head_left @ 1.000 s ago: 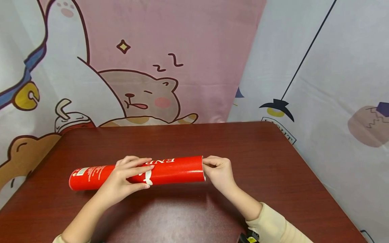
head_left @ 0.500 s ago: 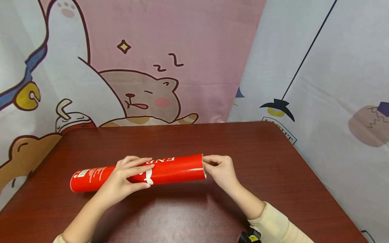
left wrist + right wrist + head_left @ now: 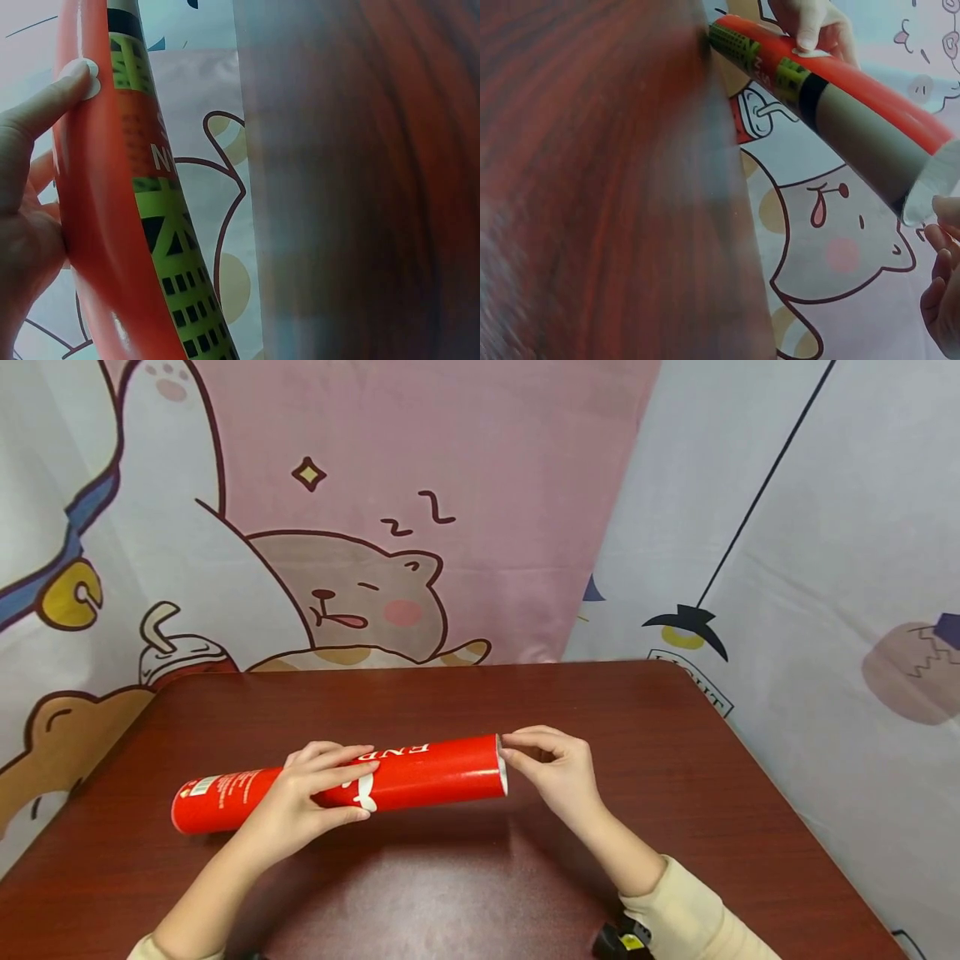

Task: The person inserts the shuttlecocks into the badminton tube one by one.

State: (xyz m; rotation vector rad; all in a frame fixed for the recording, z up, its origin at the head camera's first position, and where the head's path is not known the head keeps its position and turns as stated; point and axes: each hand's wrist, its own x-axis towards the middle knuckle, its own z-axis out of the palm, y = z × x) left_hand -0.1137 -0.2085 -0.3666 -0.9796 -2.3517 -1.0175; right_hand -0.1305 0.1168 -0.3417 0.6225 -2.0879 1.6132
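Observation:
A long red cardboard tube (image 3: 442, 770) with white lettering lies tilted in the head view, its right end raised off the table. My left hand (image 3: 303, 793) grips its middle, thumb on the near side and fingers over the top. In the left wrist view, the thumb presses on a white mark on the tube (image 3: 112, 225). My right hand (image 3: 558, 772) is at the tube's right end, thumb and fingertips at the rim. In the right wrist view that end of the tube (image 3: 934, 184) looks whitish; whether the right fingertips pinch something there is hidden.
The tube is over a dark red-brown wooden table (image 3: 450, 893). A printed cloth (image 3: 525, 527) with cartoon animals hangs behind the table's far edge. A black device (image 3: 622, 941) sits by the right sleeve.
My right hand has drawn slightly right and up at the tube's end. The tube's right end has risen a little. My left hand keeps its grip in nearly the same place.

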